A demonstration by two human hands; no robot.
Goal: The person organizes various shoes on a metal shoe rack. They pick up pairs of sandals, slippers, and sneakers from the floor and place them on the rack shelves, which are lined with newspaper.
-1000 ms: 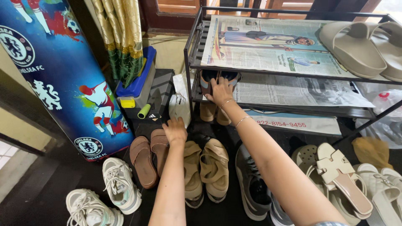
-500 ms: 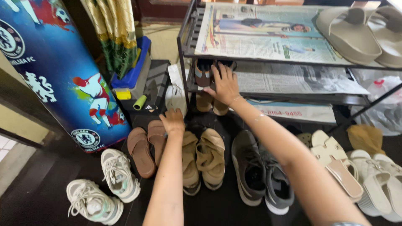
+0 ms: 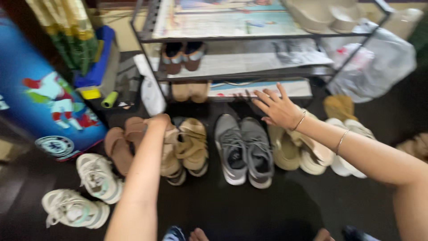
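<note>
1. Right hand (image 3: 278,108), centre frame, hangs with fingers spread and its grip released, just above the cream sandals (image 3: 285,151).
2. Left hand (image 3: 159,121), centre-left, rests on the tan sandals (image 3: 189,145); whether its grip is closed, I cannot tell.
3. Lift pairs together, heels aligned.

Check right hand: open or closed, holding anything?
Open and empty. The right hand has fingers spread, hovering above the floor shoes near the grey sneakers; nothing in its grasp.

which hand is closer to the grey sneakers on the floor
Right. The right hand hovers open just beside the grey sneakers, up and to their right. The left hand rests farther off, by the tan sandals on their other side.
</note>
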